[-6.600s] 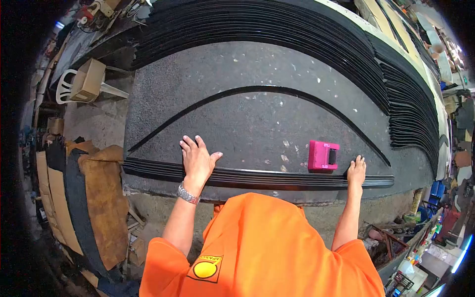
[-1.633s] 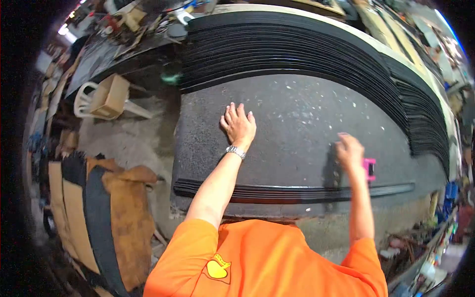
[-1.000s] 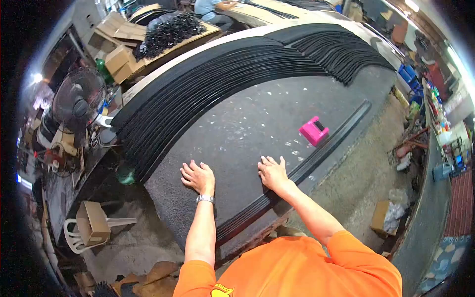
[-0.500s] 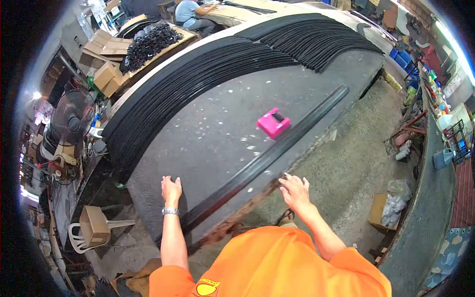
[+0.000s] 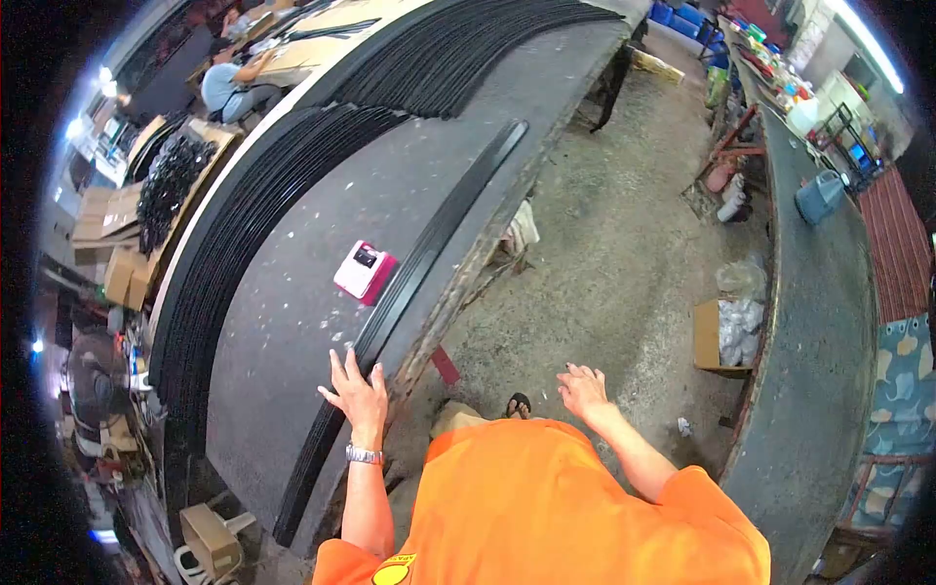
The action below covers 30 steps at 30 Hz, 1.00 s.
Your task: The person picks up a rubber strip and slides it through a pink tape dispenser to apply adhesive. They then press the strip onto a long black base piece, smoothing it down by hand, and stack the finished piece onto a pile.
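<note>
The left hand [image 5: 359, 392] spreads empty over a long, straight black-strip bundle [image 5: 444, 232]. Right of the bundle, the right hand [image 5: 583, 388] hangs half-open, empty.

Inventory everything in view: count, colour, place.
table: one, dark grey, left
strip bundle: one, black, table edge
strip stacks: two, black, far side
boxy tool: one, pink and white, on table
bench: one, dark grey, right
jug: one, blue, on bench
open carton: one, brown, floor by bench
seated person: one, blue shirt, upper left
edge clutter: too small to count
own shirt: one, orange, bottom
left hand: one, bare, over strip bundle
right hand: one, bare, above floor
</note>
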Motion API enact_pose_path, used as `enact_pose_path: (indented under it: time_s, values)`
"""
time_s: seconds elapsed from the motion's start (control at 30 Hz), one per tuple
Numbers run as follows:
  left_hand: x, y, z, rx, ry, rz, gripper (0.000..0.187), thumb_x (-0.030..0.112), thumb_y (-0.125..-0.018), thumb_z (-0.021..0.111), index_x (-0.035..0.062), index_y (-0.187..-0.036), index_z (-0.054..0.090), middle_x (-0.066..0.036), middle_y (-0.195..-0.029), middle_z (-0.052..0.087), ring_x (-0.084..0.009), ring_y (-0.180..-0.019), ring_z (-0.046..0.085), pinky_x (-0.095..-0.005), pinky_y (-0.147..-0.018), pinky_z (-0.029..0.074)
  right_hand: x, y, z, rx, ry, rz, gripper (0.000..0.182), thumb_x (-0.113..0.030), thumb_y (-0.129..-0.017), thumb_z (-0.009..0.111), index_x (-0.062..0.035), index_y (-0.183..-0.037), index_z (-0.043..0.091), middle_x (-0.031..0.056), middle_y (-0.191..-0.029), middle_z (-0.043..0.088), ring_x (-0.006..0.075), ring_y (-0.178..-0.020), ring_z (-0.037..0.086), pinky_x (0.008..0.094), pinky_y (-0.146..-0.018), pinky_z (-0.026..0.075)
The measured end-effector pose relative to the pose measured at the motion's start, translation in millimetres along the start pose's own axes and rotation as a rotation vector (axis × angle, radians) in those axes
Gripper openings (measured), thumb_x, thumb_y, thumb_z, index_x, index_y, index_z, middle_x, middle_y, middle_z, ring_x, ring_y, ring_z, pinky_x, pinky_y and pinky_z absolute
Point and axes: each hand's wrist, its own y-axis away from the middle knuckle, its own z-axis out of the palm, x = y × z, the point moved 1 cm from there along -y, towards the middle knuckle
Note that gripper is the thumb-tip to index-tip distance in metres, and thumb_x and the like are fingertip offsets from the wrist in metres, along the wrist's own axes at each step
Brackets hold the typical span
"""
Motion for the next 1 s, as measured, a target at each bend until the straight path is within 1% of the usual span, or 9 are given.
enact_pose_path:
  time_s: [0.2,0.43,0.57,0.6,0.7,0.73,0.83,0.87,1.0]
  values:
    - [85,-34,23,0.061,0.086,0.198,0.062,0.022,-0.087,0.075,0.0096,-0.143,0.050,-0.018,-0.161,0.033,-0.0346,-0.144,0.038,-0.0686,-0.116,0.018,33,-18,2,-0.034,-0.091,0.152,0.043,-0.030,-0.095,0.063,-0.0187,-0.137,0.063,0.0094,-0.154,0.048,0.0302,-0.142,0.043,0.0560,-0.115,0.031]
    - [183,-110,59,0.041,0.286,0.312,0.063,0.021,-0.089,0.073,0.0110,-0.146,0.047,-0.019,-0.161,0.032,-0.0373,-0.145,0.036,-0.0645,-0.118,0.020,54,-85,-34,0.008,-0.090,0.190,0.046,-0.029,-0.094,0.064,-0.0174,-0.139,0.060,0.0108,-0.154,0.047,0.0316,-0.142,0.042,0.0556,-0.116,0.029]
    - [229,-175,86,0.012,0.294,0.265,0.069,0.025,-0.090,0.072,0.0108,-0.151,0.042,-0.022,-0.161,0.031,-0.0381,-0.146,0.035,-0.0652,-0.117,0.021,64,-137,-86,0.003,-0.041,0.222,0.055,-0.032,-0.094,0.065,-0.0179,-0.145,0.053,0.0120,-0.158,0.043,0.0337,-0.143,0.039,0.0562,-0.117,0.028]
    - [240,-189,92,0.026,0.267,0.250,0.073,0.026,-0.090,0.071,0.0097,-0.153,0.039,-0.022,-0.157,0.036,-0.0385,-0.143,0.038,-0.0662,-0.116,0.022,64,-147,-100,0.013,-0.013,0.217,0.057,-0.032,-0.093,0.066,-0.0178,-0.147,0.051,0.0123,-0.159,0.041,0.0344,-0.144,0.038,0.0563,-0.118,0.028]
    - [260,-221,103,-0.163,0.208,0.154,0.076,0.027,-0.090,0.072,0.0085,-0.154,0.037,-0.020,-0.149,0.043,-0.0374,-0.138,0.043,-0.0665,-0.115,0.023,62,-189,-154,0.070,0.059,0.170,0.066,-0.034,-0.092,0.068,-0.0175,-0.151,0.044,0.0139,-0.162,0.035,0.0363,-0.146,0.033,0.0566,-0.118,0.027]
    - [262,-226,109,-0.128,0.185,0.186,0.073,0.025,-0.089,0.072,0.0075,-0.152,0.041,-0.019,-0.138,0.050,-0.0370,-0.130,0.049,-0.0659,-0.111,0.029,62,-205,-173,0.099,0.075,0.139,0.070,-0.036,-0.091,0.069,-0.0173,-0.153,0.042,0.0146,-0.163,0.033,0.0370,-0.147,0.031,0.0568,-0.119,0.027]
    - [264,-233,112,-0.137,0.237,0.200,0.066,0.020,-0.086,0.074,0.0076,-0.146,0.048,-0.019,-0.130,0.053,-0.0374,-0.124,0.052,-0.0640,-0.105,0.035,61,-258,-221,0.241,0.147,0.040,0.080,-0.040,-0.089,0.072,-0.0146,-0.156,0.035,0.0164,-0.164,0.028,0.0378,-0.149,0.028,0.0572,-0.120,0.024]
    - [269,-233,110,-0.117,0.265,0.200,0.058,0.015,-0.084,0.075,0.0086,-0.138,0.054,-0.020,-0.125,0.055,-0.0384,-0.121,0.053,-0.0590,-0.099,0.040,58,-280,-241,0.280,0.156,0.005,0.083,-0.041,-0.089,0.072,-0.0135,-0.157,0.033,0.0169,-0.164,0.027,0.0380,-0.149,0.027,0.0573,-0.121,0.023]
    - [280,-228,113,-0.171,0.290,0.134,0.050,0.013,-0.086,0.073,0.0102,-0.132,0.055,-0.020,-0.125,0.054,-0.0385,-0.121,0.053,-0.0521,-0.098,0.041,44,-364,-313,0.422,0.128,-0.159,0.091,-0.046,-0.086,0.075,-0.0115,-0.158,0.031,0.0179,-0.165,0.026,0.0386,-0.152,0.022,0.0581,-0.122,0.019]
